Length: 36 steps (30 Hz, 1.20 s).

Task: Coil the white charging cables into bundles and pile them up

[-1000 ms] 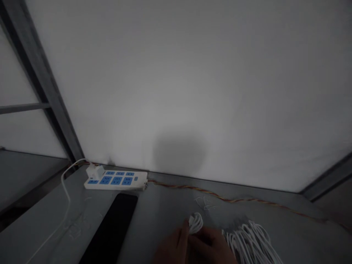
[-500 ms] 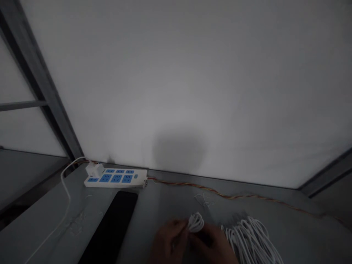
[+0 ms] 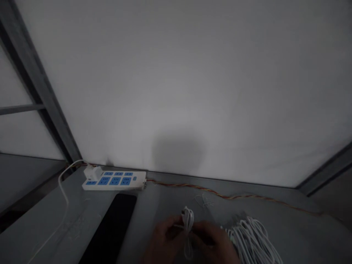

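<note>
Both my hands are at the bottom edge of the view, pinching a small bundle of thin white cable point(image 3: 187, 222) between them. My left hand point(image 3: 165, 242) holds its left side, and my right hand point(image 3: 211, 242) holds its right side. A loop of the cable hangs below my fingers. Just right of my right hand lies a large heap of looped white cables point(image 3: 251, 240), its lower part cut off by the frame. My right hand is close to the heap, and I cannot tell whether they touch.
A white power strip with blue sockets point(image 3: 114, 181) carries a white plug point(image 3: 92, 172) at the back of the grey table point(image 3: 162, 209). A black slab point(image 3: 111, 229) lies to its front. A twisted orange wire point(image 3: 220, 194) runs along the back edge. Metal frame bars point(image 3: 35, 88) stand at left.
The white cable bundle has gone from a tight round coil to a taller, narrower shape with a loop hanging down. My hands have moved slightly left, and the view has shifted a little.
</note>
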{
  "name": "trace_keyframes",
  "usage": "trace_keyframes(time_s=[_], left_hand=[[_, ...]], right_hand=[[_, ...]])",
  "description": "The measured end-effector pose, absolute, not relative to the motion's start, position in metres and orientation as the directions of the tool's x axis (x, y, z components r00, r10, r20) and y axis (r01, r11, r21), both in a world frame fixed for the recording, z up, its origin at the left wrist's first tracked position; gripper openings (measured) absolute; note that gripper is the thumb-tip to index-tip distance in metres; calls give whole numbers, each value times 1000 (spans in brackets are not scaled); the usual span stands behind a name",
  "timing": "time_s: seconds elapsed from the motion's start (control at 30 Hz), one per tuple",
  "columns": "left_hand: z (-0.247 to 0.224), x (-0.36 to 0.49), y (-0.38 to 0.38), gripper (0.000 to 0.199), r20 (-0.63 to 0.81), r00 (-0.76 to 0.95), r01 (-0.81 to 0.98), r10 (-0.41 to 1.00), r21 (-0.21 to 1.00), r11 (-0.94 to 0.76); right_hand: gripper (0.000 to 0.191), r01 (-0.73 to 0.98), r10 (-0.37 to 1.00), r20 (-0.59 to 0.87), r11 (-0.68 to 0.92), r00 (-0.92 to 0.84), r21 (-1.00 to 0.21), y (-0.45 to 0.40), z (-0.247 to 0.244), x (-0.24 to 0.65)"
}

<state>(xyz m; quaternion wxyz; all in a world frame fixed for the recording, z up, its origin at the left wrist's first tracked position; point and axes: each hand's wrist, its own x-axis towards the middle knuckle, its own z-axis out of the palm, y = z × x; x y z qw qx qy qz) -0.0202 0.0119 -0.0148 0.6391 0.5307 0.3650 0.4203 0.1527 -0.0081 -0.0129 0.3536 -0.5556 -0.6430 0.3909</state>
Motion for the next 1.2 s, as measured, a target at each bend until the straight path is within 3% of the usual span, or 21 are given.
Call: trace_keyframes(time_s=[0.2,0.4,0.63,0.87,1.03,1.2], left_hand=[[-10,-21,16,31,44,485,-195,873,979,59],[-15,-21,15,29,17,481,-140,876,989,58],[-20,-22,14,48,-64,382,-133,922,983,124],[-20,-21,13,60,-106,347,-92,932,985,146],[-21,-19,13,58,-58,399,-82,915,992,99],[-20,-19,8,55,-100,409,8,907,994,106]], right_hand=[[18,538,982,109,178,-157,-824,-9,-9,154],[18,543,964,170,256,-203,-800,-13,-12,154],[18,377,988,68,116,-138,-919,-12,-14,150],[22,279,998,-15,3,-60,-960,-12,-24,147],[27,191,998,-45,-36,-44,-981,-11,-19,141],[35,185,997,-80,-80,8,-979,-8,-13,135]])
